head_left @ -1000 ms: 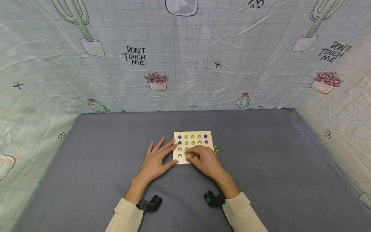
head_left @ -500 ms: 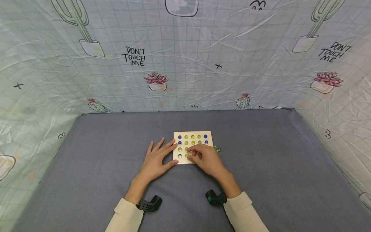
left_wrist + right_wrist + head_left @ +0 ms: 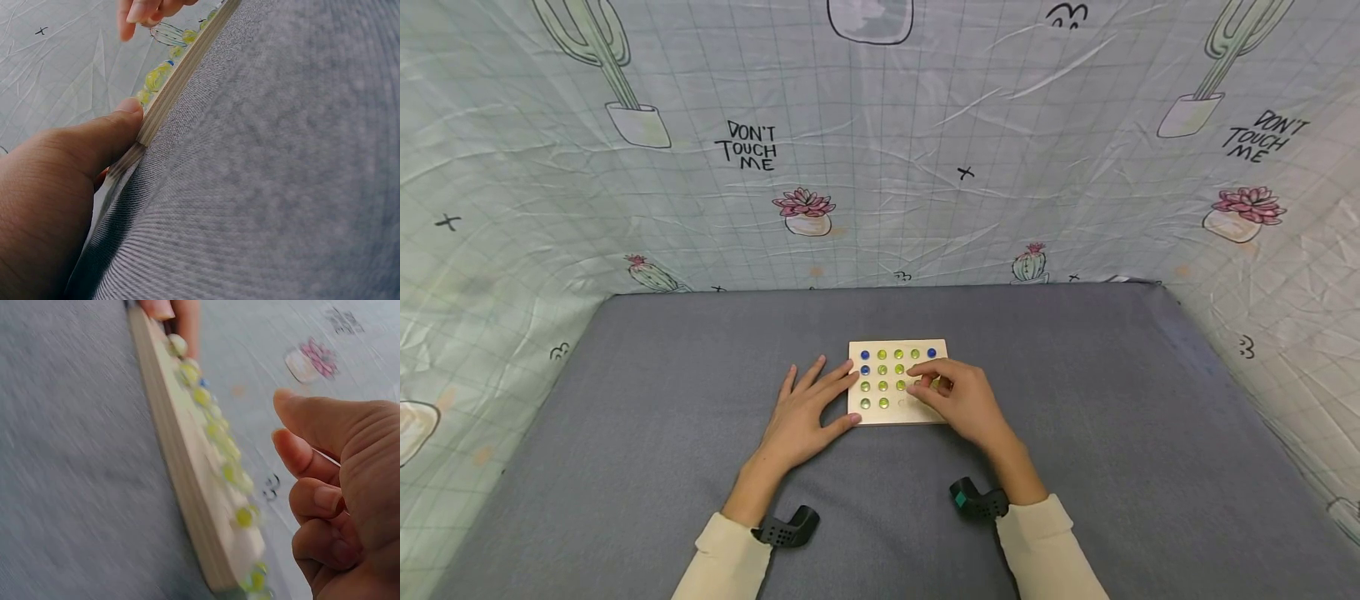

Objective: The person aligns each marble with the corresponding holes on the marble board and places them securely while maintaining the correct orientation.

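I keep my left hand spread, fingers fairly straight, its thumb and two fingertips touching the left side of the wooden board, which lies flat on the cloth-covered worktop. My right hand is released and hovers over the board's right part, fingers loosely bent, thumb and index tips apart. Yellow-green marbles and blue marbles sit in rows on the board.
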{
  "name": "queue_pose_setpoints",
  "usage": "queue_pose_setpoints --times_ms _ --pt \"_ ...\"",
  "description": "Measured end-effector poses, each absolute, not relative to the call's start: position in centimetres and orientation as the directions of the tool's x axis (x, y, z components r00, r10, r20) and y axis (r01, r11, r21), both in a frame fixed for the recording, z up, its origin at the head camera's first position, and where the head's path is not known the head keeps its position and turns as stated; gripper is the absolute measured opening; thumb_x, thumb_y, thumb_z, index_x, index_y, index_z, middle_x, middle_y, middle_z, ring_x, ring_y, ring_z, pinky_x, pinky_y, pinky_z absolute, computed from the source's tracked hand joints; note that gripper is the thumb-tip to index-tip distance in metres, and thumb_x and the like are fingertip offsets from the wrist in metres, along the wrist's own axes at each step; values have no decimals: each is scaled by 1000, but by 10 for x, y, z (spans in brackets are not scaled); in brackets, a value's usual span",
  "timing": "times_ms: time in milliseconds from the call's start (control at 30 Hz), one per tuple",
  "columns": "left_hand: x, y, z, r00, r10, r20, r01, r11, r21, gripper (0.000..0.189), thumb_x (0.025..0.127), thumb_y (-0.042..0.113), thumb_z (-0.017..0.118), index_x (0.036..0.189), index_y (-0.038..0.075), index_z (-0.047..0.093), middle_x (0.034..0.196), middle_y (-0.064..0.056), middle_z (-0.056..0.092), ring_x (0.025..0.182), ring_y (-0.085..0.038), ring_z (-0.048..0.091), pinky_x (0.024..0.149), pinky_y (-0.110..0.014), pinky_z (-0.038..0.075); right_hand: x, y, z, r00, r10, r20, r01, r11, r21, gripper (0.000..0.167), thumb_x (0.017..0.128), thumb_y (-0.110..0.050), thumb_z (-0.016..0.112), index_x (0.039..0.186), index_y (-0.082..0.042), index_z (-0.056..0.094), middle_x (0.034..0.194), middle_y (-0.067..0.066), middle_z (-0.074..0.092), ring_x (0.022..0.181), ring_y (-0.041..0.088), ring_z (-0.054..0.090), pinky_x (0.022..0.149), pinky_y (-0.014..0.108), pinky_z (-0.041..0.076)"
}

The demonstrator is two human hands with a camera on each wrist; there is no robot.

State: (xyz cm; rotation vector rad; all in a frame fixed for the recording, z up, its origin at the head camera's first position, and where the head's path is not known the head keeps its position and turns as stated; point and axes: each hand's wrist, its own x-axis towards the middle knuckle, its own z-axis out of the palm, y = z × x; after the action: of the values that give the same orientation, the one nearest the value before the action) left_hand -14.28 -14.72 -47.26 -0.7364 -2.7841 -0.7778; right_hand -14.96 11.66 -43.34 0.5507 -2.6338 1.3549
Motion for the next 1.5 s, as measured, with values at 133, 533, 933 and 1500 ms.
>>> queue_pose_setpoints --times_ms 133,533,933,1500 --pt "-143 -147 -473 -864 420 278 503 740 446 63 87 50 63 142 21 50 148 4 42 140 -30 26 113 -58 5 -150 132 -432 -933 -252 255 -353 515 -781 20 84 -19 75 103 -11 74 77 -6 62 48 11 36 44 24 31" --pt "-143 -148 -474 -860 426 280 510 735 447 63 88 50 64 142 21 49 148 4 41 141 -30 26 113 -58 5 -150 175 -430 -955 -219 200 -286 508 -812 22 86 -15 73 107 -7 72 83 2 63 53 17 38 49 25 32" --pt "-144 -148 -474 -858 429 284 514 731 449 63 88 49 64 142 21 49 148 4 41 140 -31 27 113 -58 5 -154 196 -447 -962 -200 188 -269 559 -784 23 83 -22 76 105 -14 73 84 -3 61 54 16 42 49 27 34" --pt "-143 -147 -473 -858 427 285 513 732 448 63 87 49 64 142 21 50 148 4 42 140 -30 26 112 -59 5 -156 199 -461 -961 -226 159 -267 607 -748 23 80 -18 79 102 -19 74 82 -4 60 54 14 40 50 25 33"
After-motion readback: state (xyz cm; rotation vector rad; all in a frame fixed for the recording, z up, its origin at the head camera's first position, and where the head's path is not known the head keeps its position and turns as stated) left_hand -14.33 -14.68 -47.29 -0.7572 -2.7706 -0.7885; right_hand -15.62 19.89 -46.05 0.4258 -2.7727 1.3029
